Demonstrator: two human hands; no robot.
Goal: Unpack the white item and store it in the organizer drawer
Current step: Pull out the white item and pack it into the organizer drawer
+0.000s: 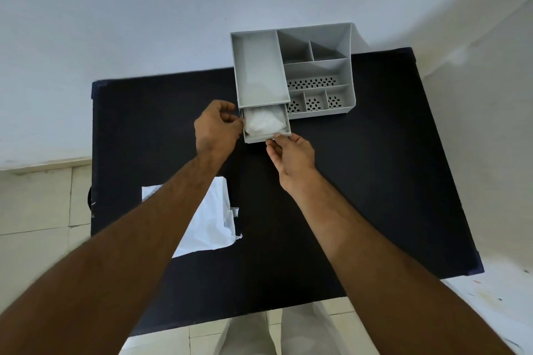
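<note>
A grey organizer (317, 72) stands at the far side of the black table (375, 181). Its drawer (284, 135) is pulled out at the front left. The white item (264, 123), soft and crumpled, lies inside the drawer. My left hand (216, 130) is at the drawer's left side, fingertips pinching the item's left edge. My right hand (291, 153) is at the drawer's front edge, fingertips pinching the item's front corner. The empty white packaging bag (210, 225) lies flat on the table near me, partly under my left forearm.
The organizer has several open compartments, some with perforated bottoms (313, 83). A pale wall rises behind the table. Tiled floor (37, 210) shows at the left and light trousers (288, 331) below the table's near edge.
</note>
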